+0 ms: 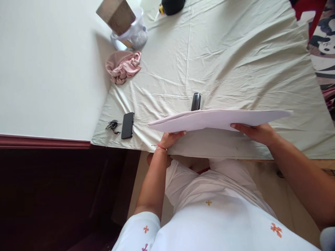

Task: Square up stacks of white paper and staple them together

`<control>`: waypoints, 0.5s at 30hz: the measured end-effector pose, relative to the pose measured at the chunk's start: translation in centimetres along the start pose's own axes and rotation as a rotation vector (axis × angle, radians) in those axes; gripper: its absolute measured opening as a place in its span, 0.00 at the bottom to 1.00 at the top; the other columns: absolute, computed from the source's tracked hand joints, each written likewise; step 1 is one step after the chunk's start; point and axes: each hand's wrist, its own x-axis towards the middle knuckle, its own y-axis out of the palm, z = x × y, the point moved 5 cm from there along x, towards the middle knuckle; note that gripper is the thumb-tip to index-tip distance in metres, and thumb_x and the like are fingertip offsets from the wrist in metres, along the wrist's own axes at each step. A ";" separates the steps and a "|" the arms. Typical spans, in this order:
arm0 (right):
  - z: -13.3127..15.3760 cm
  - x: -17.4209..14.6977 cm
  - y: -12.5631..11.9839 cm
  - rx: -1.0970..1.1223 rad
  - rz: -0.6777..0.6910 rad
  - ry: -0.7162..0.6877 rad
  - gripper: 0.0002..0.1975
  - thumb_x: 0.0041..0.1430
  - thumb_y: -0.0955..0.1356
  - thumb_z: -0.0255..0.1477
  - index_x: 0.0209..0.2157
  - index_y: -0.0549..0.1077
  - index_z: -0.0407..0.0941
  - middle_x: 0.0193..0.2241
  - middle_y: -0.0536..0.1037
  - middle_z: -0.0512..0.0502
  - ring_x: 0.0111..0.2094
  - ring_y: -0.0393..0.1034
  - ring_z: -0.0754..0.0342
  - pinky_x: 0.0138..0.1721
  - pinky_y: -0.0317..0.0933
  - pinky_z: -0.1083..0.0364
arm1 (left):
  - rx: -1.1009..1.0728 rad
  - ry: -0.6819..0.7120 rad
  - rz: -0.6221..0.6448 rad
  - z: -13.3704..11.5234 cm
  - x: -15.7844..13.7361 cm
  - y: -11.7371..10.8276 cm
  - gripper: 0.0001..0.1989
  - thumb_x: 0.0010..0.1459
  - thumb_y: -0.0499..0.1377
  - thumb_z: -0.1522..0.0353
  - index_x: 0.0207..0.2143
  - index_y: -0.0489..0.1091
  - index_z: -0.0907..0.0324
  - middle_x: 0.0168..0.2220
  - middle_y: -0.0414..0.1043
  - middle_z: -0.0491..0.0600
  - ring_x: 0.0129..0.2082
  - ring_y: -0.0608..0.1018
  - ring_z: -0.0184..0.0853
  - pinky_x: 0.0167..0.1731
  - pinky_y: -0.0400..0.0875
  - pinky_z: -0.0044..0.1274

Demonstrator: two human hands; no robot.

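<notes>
Both my hands hold a stack of white paper sheets [209, 118], tilted up on edge above the near side of the cloth-covered table. My left hand [171, 138] grips its lower edge left of the middle, thumb on the near face. Toward the right end, my right hand [255, 132] grips it too, its thumb lying along the near face. The other fingers of both hands are largely hidden behind the paper. Just beyond the sheets lies a black stapler [195, 101], its near end covered by them.
A black phone [127, 125] and a bunch of keys [112, 125] lie at left. Farther back are a crumpled pink cloth [123, 66] and a clear plastic tub [138, 33] with a brown box [116, 15]. A wall [52, 69] borders the table's left side.
</notes>
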 end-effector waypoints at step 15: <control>-3.1 -2.0 -0.6 0.310 0.111 0.459 0.23 0.48 0.79 0.47 0.36 0.81 0.42 0.35 0.84 0.43 0.37 0.76 0.51 0.38 0.70 0.55 | -0.185 -0.117 0.128 -1.2 -2.0 2.2 0.26 0.58 0.67 0.54 0.54 0.78 0.59 0.55 0.80 0.55 0.60 0.78 0.46 0.65 0.71 0.37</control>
